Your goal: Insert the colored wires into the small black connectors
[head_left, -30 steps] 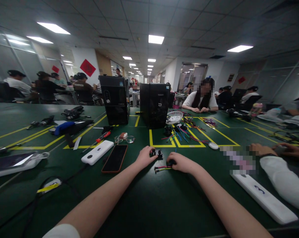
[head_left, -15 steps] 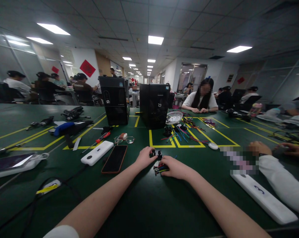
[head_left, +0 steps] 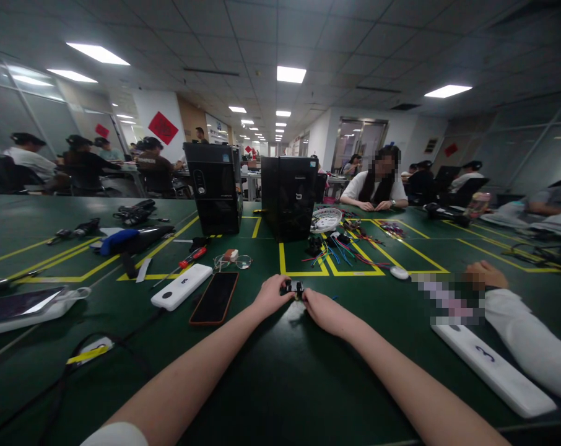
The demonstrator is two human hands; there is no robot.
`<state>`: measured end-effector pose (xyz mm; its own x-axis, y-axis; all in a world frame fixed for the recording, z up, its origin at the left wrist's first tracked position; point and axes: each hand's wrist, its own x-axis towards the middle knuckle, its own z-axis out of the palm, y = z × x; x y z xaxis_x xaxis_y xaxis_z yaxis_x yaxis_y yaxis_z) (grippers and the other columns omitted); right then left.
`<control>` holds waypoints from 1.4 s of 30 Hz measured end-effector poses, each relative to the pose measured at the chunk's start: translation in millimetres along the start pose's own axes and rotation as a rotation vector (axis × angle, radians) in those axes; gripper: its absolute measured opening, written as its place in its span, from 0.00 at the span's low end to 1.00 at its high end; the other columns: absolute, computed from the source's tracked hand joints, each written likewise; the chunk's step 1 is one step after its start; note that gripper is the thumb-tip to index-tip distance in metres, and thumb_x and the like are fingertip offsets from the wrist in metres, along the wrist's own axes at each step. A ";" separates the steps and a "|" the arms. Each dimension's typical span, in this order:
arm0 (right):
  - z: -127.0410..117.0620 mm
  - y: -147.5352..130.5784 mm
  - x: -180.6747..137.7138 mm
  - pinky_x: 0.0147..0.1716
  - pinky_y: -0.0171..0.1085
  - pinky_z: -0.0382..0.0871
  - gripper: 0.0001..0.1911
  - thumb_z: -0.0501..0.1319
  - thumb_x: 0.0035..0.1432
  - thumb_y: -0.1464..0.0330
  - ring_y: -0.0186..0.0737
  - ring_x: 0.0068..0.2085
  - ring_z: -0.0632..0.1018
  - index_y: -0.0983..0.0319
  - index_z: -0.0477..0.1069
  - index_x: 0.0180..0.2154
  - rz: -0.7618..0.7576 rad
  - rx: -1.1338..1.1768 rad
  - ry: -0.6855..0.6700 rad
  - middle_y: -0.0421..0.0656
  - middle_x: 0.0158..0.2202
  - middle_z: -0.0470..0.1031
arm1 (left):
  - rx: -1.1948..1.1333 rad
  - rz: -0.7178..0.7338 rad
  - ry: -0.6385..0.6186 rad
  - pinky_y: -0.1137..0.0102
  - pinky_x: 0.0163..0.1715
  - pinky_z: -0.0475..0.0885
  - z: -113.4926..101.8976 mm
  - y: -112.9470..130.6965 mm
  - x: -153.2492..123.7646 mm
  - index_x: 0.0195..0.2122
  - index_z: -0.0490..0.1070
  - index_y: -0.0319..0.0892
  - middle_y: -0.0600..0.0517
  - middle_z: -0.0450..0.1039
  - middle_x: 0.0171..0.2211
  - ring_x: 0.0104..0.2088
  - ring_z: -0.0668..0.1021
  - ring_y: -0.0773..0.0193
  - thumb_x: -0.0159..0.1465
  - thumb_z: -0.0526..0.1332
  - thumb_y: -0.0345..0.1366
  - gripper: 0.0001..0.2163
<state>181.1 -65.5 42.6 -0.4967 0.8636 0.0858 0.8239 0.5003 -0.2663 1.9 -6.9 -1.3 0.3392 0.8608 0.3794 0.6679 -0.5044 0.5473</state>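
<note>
My left hand [head_left: 272, 296], fingers curled in a pinch, holds the left side of a small black part [head_left: 300, 287] above the green table. My right hand [head_left: 324, 311] is closed at the right side of the same part, its fingertips close to those of my left hand. The part is too small for me to tell its exact kind. A short blue wire end [head_left: 335, 298] shows just beyond my right hand. Any other wires there are hidden by the hand.
Two black computer towers [head_left: 215, 189] stand ahead. Coloured wires [head_left: 339, 251] and a white basket [head_left: 327, 218] lie to their right. On the left are a phone [head_left: 214, 298], a white power bank [head_left: 182, 287], glasses [head_left: 239, 262] and a screwdriver [head_left: 187, 262]. A co-worker's sleeve [head_left: 531, 337] is at right.
The bundle of coloured wires with black ends that showed below my right hand is out of sight now. My right fingers have shifted up against the black part; my left hand stays put.
</note>
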 end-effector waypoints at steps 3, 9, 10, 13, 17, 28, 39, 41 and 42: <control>0.5 6.4 3.7 0.31 0.34 0.62 0.12 0.45 0.63 0.67 0.39 0.33 0.75 0.64 0.60 0.46 0.085 0.025 0.088 0.47 0.34 0.74 | -0.087 0.117 -0.090 0.64 0.45 0.65 -4.9 4.1 -1.4 0.47 0.69 0.43 0.48 0.72 0.40 0.43 0.73 0.57 0.54 0.63 0.35 0.18; 7.5 18.9 8.8 0.31 0.35 0.63 0.19 0.56 0.55 0.55 0.43 0.36 0.76 0.60 0.69 0.43 0.199 -0.144 0.147 0.47 0.34 0.76 | -0.208 0.179 -0.162 0.60 0.55 0.60 -7.8 6.3 -5.1 0.57 0.59 0.45 0.46 0.66 0.53 0.54 0.67 0.55 0.56 0.62 0.35 0.27; 6.4 22.9 9.8 0.30 0.34 0.63 0.17 0.56 0.55 0.56 0.43 0.36 0.76 0.60 0.70 0.40 0.231 -0.157 0.148 0.47 0.33 0.76 | -0.206 0.171 -0.139 0.59 0.56 0.59 -7.4 5.5 -5.3 0.57 0.59 0.45 0.45 0.64 0.55 0.55 0.66 0.54 0.56 0.62 0.34 0.27; -5.6 45.0 10.7 0.28 0.34 0.64 0.14 0.58 0.52 0.59 0.43 0.34 0.76 0.62 0.72 0.35 0.381 -0.179 0.133 0.48 0.32 0.76 | -0.193 0.166 -0.108 0.58 0.57 0.57 -6.7 2.7 -5.3 0.56 0.61 0.44 0.45 0.62 0.56 0.56 0.64 0.54 0.57 0.61 0.34 0.24; -34.9 103.4 -0.1 0.26 0.35 0.64 0.13 0.59 0.50 0.59 0.45 0.33 0.77 0.63 0.72 0.31 0.702 -0.173 0.050 0.50 0.32 0.75 | -0.184 0.189 -0.133 0.59 0.57 0.58 -6.2 0.0 -4.9 0.55 0.62 0.43 0.45 0.64 0.55 0.56 0.65 0.56 0.58 0.59 0.36 0.22; -66.0 218.5 -49.9 0.30 0.36 0.65 0.23 0.52 0.56 0.57 0.46 0.38 0.76 0.67 0.72 0.43 0.954 -0.141 0.367 0.54 0.38 0.75 | -0.156 0.174 -0.148 0.59 0.56 0.59 -5.6 1.3 -5.0 0.53 0.63 0.43 0.46 0.65 0.53 0.54 0.67 0.56 0.58 0.59 0.34 0.21; -77.6 211.9 -54.8 0.28 0.36 0.60 0.15 0.53 0.56 0.65 0.45 0.36 0.74 0.65 0.73 0.40 0.807 -0.165 0.285 0.50 0.36 0.76 | -0.107 0.233 -0.162 0.63 0.52 0.63 -2.9 0.4 -3.5 0.46 0.69 0.43 0.48 0.70 0.47 0.49 0.70 0.58 0.59 0.59 0.35 0.14; -75.9 210.9 -54.1 0.30 0.36 0.60 0.15 0.54 0.55 0.65 0.46 0.38 0.74 0.65 0.73 0.39 0.774 -0.189 0.292 0.51 0.38 0.75 | -0.098 0.245 -0.175 0.63 0.51 0.63 -3.3 0.4 -3.8 0.45 0.70 0.43 0.48 0.71 0.46 0.48 0.71 0.59 0.59 0.58 0.35 0.12; -74.7 210.4 -53.3 0.30 0.36 0.61 0.14 0.54 0.55 0.66 0.46 0.39 0.74 0.65 0.73 0.39 0.760 -0.193 0.294 0.51 0.39 0.75 | -0.095 0.249 -0.177 0.64 0.51 0.63 -3.5 0.2 -4.0 0.44 0.70 0.43 0.49 0.71 0.45 0.48 0.71 0.59 0.59 0.58 0.35 0.12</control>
<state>401.3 -1.7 53.8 0.2826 0.9375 0.2030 0.9512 -0.2464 -0.1860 -1.7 -10.7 -0.1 0.6002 0.7045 0.3788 0.4882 -0.6978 0.5242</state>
